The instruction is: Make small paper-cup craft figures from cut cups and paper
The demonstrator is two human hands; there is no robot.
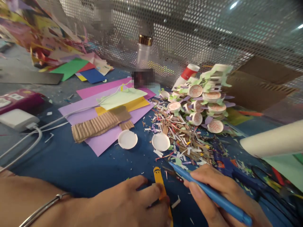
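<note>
My left hand (129,203) rests on the blue table (78,167) at the bottom, fingers pressed down on a narrow yellow paper strip (158,177) with small dark marks at its rounded top. My right hand (224,197) is closed round a blue pen (208,192), whose tip points up-left close to the strip's top. A metal bangle (44,208) circles my left wrist.
Two white round discs (127,139) (160,141) lie beyond the hands. Behind them are paper scraps (182,135), a pile of printed round caps (203,101), corrugated card (99,124) on purple and yellow sheets, a glue stick (187,74), a bottle (144,52), a charger (17,119), and a glue gun (227,167) at right.
</note>
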